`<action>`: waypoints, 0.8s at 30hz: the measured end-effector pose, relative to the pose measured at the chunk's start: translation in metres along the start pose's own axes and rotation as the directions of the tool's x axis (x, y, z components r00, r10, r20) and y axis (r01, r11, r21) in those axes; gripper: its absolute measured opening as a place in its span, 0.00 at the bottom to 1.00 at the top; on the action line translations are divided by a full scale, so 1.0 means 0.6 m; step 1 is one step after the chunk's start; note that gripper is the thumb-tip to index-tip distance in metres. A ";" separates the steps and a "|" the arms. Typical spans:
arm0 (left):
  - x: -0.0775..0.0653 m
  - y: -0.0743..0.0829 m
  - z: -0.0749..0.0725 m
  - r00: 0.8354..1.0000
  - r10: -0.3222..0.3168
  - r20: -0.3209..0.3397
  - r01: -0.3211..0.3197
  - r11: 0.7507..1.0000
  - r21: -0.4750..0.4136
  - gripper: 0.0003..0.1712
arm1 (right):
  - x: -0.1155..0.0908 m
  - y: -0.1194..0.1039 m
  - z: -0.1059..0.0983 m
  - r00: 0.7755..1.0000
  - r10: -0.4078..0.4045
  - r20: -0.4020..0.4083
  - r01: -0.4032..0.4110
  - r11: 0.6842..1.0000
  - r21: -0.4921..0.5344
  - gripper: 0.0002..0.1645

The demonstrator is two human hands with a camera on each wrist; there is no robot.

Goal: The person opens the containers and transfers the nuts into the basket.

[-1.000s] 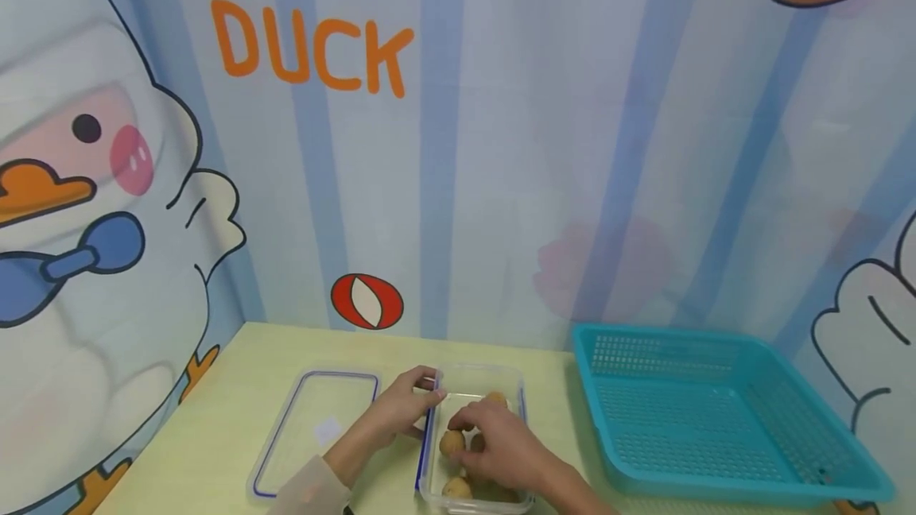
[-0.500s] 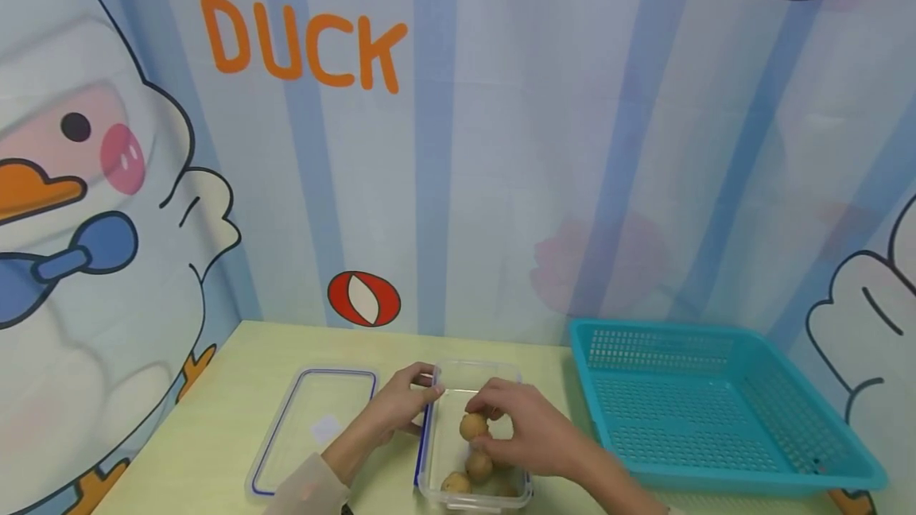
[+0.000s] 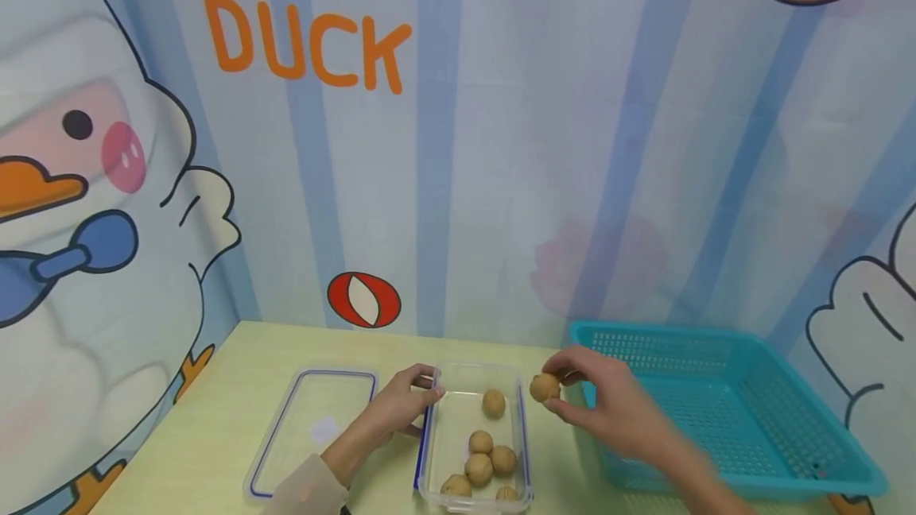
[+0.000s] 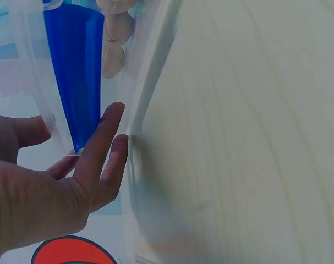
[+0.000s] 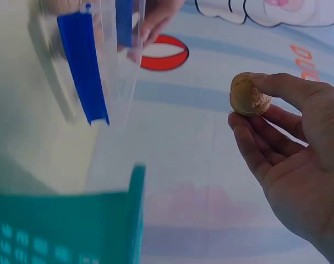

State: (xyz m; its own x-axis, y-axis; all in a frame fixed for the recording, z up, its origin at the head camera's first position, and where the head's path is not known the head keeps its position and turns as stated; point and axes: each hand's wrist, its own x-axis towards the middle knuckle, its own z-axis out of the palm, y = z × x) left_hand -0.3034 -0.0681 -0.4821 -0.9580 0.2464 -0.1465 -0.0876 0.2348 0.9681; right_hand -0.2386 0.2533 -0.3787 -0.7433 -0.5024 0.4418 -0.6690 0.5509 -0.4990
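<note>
A tan, round walnut [image 3: 545, 388] is pinched between the thumb and fingertips of my right hand [image 3: 615, 408], in the air between the clear box and the blue basket. The right wrist view shows this walnut [image 5: 248, 94] close up, with the thumb over it. My left hand [image 3: 402, 404] holds the left wall of a clear plastic box [image 3: 465, 378] with blue side clips. In the left wrist view the left hand [image 4: 62, 181] has its thumb on one side of the wall and fingers on the other. Several walnuts [image 3: 479, 467] lie inside the box.
A turquoise perforated basket [image 3: 716, 396] stands at the right of the pale yellow table [image 3: 215, 420]. The box's clear lid [image 3: 315, 435] with a blue seal lies flat at the left. Behind hangs a striped cloth [image 3: 501, 181] with printed ducks.
My right hand has taken a walnut out of the box and carried it up and right, past the box's right wall. The left hand stays on the box.
</note>
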 end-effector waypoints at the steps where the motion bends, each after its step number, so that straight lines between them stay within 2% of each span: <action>1: 0.000 0.000 0.001 1.000 0.000 0.000 0.000 1.000 0.001 0.28 | -0.003 0.005 -0.007 1.000 0.010 -0.010 -0.010 1.000 -0.006 0.17; 6: -0.001 0.004 0.003 1.000 -0.006 -0.004 0.006 1.000 0.018 0.28 | -0.023 0.040 -0.036 0.993 0.062 -0.095 -0.068 0.996 -0.059 0.20; 10: -0.001 0.004 0.001 1.000 -0.008 -0.002 0.008 1.000 0.008 0.28 | -0.037 0.078 -0.048 0.978 0.133 -0.160 -0.145 0.987 -0.071 0.20; 18: 0.003 0.000 -0.001 1.000 -0.003 -0.011 0.003 1.000 -0.001 0.28 | -0.052 0.144 -0.052 0.931 0.308 -0.195 -0.330 0.939 -0.096 0.23; 24: 0.004 -0.003 0.000 1.000 -0.009 -0.010 0.009 1.000 0.004 0.28 | -0.060 0.172 -0.038 0.915 0.345 -0.208 -0.371 0.923 -0.100 0.24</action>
State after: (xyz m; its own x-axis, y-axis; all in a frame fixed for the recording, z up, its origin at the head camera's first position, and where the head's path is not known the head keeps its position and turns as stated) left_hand -0.3055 -0.0677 -0.4844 -0.9600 0.2344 -0.1533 -0.0954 0.2408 0.9659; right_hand -0.2808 0.3432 -0.4293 -0.9126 -0.1313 0.3872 -0.3429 0.7616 -0.5498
